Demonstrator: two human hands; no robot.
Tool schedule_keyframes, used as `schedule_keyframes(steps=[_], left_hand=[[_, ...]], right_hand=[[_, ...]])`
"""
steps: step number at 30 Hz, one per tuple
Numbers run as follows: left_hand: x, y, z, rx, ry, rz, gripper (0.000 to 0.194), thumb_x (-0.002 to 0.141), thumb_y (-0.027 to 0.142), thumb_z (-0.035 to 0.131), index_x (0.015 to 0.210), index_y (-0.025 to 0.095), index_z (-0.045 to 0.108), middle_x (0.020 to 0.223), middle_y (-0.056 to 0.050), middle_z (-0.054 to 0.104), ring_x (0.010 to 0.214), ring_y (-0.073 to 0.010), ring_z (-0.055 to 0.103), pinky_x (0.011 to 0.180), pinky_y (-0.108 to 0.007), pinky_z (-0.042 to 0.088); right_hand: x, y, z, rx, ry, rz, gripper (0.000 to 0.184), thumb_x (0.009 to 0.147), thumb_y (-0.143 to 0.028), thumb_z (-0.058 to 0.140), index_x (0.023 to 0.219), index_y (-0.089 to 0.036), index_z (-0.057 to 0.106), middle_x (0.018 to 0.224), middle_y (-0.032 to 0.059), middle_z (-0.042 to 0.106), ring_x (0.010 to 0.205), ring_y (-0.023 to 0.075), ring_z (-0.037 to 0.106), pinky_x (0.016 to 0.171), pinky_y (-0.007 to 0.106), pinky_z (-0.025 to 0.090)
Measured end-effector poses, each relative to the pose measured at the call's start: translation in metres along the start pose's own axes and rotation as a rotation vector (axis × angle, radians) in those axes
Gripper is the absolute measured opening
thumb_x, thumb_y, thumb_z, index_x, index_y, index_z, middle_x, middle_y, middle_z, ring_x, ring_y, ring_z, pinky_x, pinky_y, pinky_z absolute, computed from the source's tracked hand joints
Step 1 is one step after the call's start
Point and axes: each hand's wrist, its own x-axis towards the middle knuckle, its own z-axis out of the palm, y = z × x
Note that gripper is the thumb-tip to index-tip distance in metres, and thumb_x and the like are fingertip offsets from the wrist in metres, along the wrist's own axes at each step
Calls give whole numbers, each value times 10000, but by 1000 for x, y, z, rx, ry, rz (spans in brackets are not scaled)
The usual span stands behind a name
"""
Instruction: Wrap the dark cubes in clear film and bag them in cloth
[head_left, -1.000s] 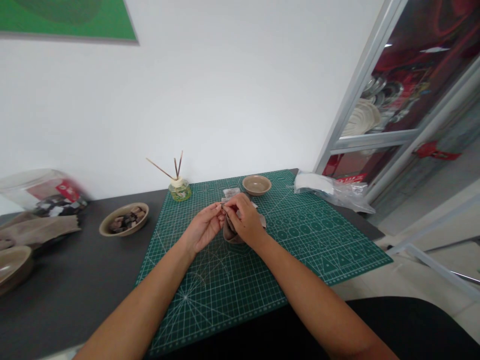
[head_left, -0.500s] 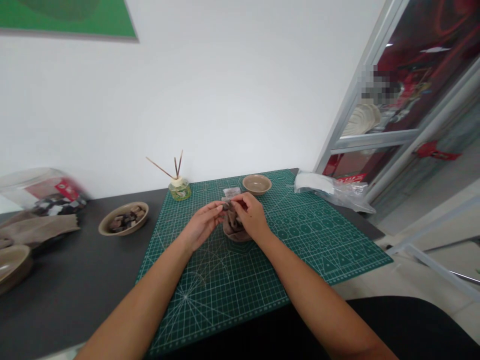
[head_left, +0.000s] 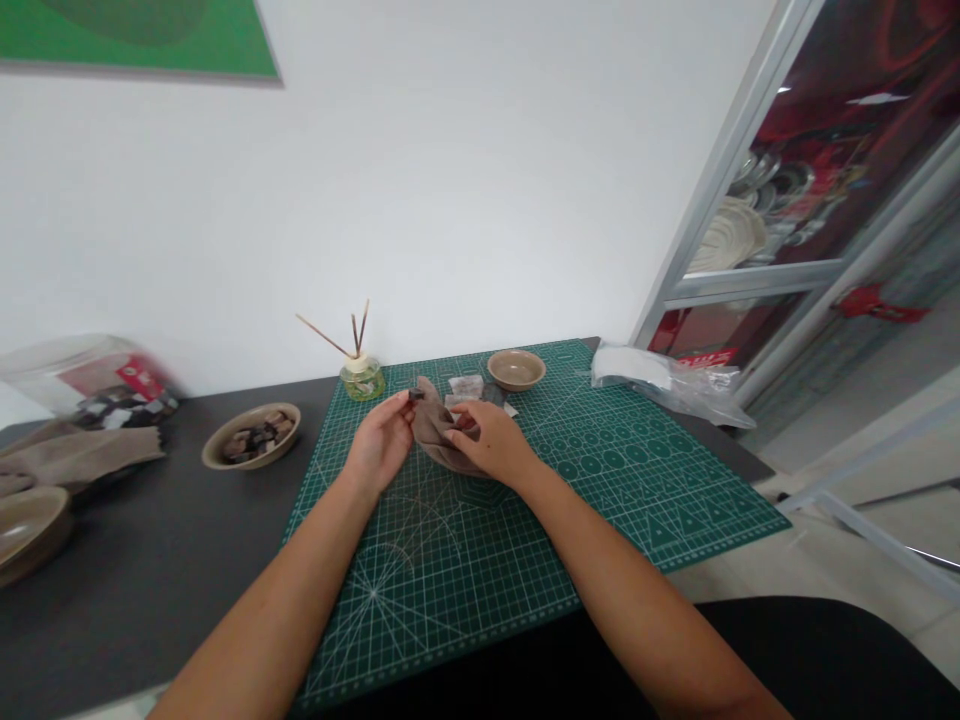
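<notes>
My left hand [head_left: 381, 442] is closed, its fingertips pinching a small dark piece [head_left: 416, 395] at the left edge of the brown cloth [head_left: 435, 432]. That piece is too small to name. Bunched and folded, the cloth stands a little above the green cutting mat [head_left: 420, 590]. My right hand [head_left: 491, 440] has its thumb and fingers closed on the right side of the cloth, partly covering it. Just behind the cloth lie pale, printed-looking packets [head_left: 466, 386], partly hidden by my right hand.
A tan bowl [head_left: 517, 371] stands at the mat's back, near a reed diffuser [head_left: 362, 378]. Left are a bowl of small blocks [head_left: 213, 451], brown fabric [head_left: 90, 455], another bowl [head_left: 56, 508] and a clear container [head_left: 45, 365]. A plastic bag [head_left: 675, 380] lies back right.
The cloth has opened out and spread leftward from its bunched shape. My left hand has moved left with the small dark piece, and my right hand has shifted slightly down onto the cloth.
</notes>
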Motion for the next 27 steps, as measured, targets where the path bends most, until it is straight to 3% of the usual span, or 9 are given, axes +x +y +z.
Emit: schedule_keyframes(steps=[2,8,11,15,21,27], left_hand=[[1,-1,-2,0,12,-2,77,699,165,714,753,116,688,744,-32,708,695,-131,637,695,-230,509],[1,-2,-3,81,88,91,154,652,196,788,756,134,693,770,-4,702,703,-104,621,653,-188,485],[-1,-2,1,114,101,122,205,626,194,820,782,142,697,722,20,675,645,-73,587,633,-167,470],[-7,-7,10,162,-13,69,252,636,192,815,845,111,700,695,3,667,624,-75,581,623,-164,463],[-13,-17,16,293,-59,-38,296,595,202,836,839,119,691,698,-17,692,618,-104,609,577,-173,453],[-13,-19,14,412,-137,45,254,621,209,807,844,141,706,768,-40,712,676,-138,630,628,-211,467]], right_hand=[[0,0,-1,-42,-21,-16,19,798,-176,629,813,-181,618,820,48,647,811,198,575,795,366,459],[3,-2,-9,-25,234,-8,141,841,-211,550,709,-212,504,796,46,572,840,217,521,802,371,429],[3,-2,-10,-28,297,36,171,862,-241,500,698,-220,457,771,37,545,783,202,509,756,349,423],[0,-6,-8,13,257,62,188,871,-275,487,697,-225,436,700,5,513,670,170,484,654,302,405],[1,-11,-7,283,269,36,137,872,-300,500,765,-217,521,796,19,586,763,166,561,726,302,456],[3,-5,-4,422,188,143,127,837,-326,550,812,-202,548,859,28,612,804,164,586,736,297,488]])
